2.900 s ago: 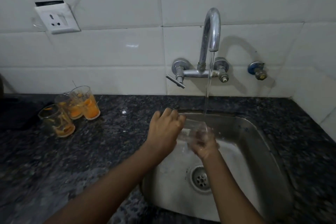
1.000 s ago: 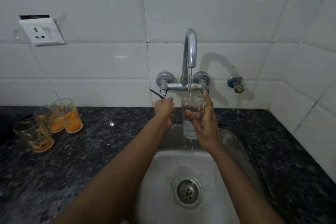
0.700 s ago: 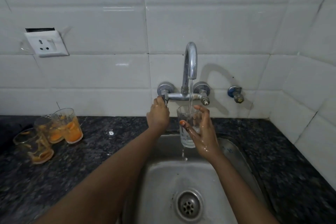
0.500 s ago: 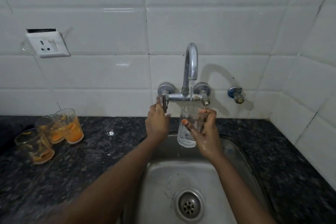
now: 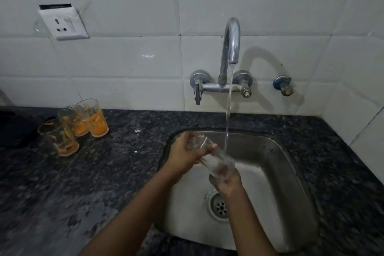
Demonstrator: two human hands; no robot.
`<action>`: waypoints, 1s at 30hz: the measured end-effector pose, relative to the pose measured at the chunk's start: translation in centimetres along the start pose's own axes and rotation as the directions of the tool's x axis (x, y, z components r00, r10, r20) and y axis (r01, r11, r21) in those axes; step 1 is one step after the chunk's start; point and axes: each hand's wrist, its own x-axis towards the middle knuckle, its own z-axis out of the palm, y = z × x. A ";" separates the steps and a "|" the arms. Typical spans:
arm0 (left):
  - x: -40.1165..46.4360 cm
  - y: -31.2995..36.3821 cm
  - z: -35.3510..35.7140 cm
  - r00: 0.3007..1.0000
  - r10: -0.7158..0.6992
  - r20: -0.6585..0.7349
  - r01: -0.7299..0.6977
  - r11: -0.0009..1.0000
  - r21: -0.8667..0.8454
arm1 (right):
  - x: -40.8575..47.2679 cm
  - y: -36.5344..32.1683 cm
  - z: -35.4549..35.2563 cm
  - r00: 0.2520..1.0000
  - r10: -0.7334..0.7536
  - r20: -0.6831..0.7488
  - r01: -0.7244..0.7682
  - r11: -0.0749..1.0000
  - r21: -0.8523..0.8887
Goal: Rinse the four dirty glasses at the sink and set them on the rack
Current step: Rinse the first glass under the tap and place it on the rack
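**Glass held tilted over the sink, beside the running stream**

The sink (image 5: 291, 174) is the reference point for all positions below.

A clear glass (image 5: 209, 157) is held above the sink basin, lying tilted, one end up toward the sink's rear-left corner and the other end down toward the basin centre. Which end is the mouth cannot be told because of blur. The left hand (image 5: 185, 155) is closed around the upper end of the glass, fingers wrapped over it. The right hand (image 5: 227, 182) cups the lower end from beneath, fingers curled up around it.

The faucet (image 5: 230, 48) is mounted on the tiled wall behind the sink. A thin stream of water (image 5: 228, 110) falls from its spout into the basin, passing just beside the glass on the side away from the left hand; contact between stream and glass cannot be confirmed. The drain (image 5: 218, 206) lies in the basin floor, below the right wrist.

Three dirty glasses (image 5: 72, 127) with orange residue stand upright in a close cluster on the dark countertop (image 5: 93, 183), well apart from the sink on its left. A wall socket (image 5: 63, 22) sits on the tiles above them.
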 end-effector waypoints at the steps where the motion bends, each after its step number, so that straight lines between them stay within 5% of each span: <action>1: -0.2 0.1 -0.3 0.999 0.025 -0.026 -0.023 0.999 0.047 | 0.4 0.5 -0.7 0.999 0.033 -0.012 -0.033 0.999 -0.041; 4: -0.5 -0.3 -1.7 0.992 0.057 -0.117 -0.032 0.978 0.207 | 0.3 -0.2 -1.7 0.998 0.053 -0.015 -0.054 0.995 -0.085; 7: -0.8 -1.2 -2.4 0.978 0.036 -0.206 0.019 0.965 0.263 | -0.4 -4.0 -0.6 0.992 0.102 0.071 -0.117 0.961 0.249; 10: -0.9 -1.6 -2.0 0.981 0.048 -0.190 0.022 0.936 0.351 | -2.9 -7.6 2.6 0.969 0.037 0.245 -0.016 0.996 -0.090; 12: -0.9 -1.5 -1.4 0.990 0.061 -0.126 -0.006 0.919 0.394 | -5.0 -9.1 5.1 0.940 0.076 0.334 0.074 0.908 -0.414; 15: -1.2 -0.8 -0.3 0.996 0.085 -0.017 -0.068 0.892 0.447 | -7.6 -10.4 8.3 0.929 0.145 0.341 0.183 0.622 -0.761; 18: -1.4 0.4 0.6 0.992 0.112 0.053 -0.124 0.871 0.476 | -9.0 -11.5 9.6 0.950 0.061 0.308 0.285 0.240 -0.928; 22: -1.5 2.3 0.7 0.981 0.147 0.129 -0.193 0.826 0.530 | -9.4 -12.7 8.4 0.914 -0.118 0.388 0.313 -0.403 -0.860; 24: -1.8 3.5 0.4 0.977 0.158 0.147 -0.212 0.822 0.529 | -9.2 -12.6 6.8 0.916 -0.053 0.397 0.295 -0.584 -0.756; 27: -2.5 5.1 -0.1 0.970 0.189 0.152 -0.237 0.868 0.435 | -8.1 -10.8 4.2 0.900 0.146 0.411 0.427 -0.479 -0.767; 30: -3.4 5.7 -1.0 0.970 0.186 0.156 -0.221 0.940 0.259 | -6.5 -8.1 2.4 0.818 0.013 0.575 0.573 -0.098 -0.814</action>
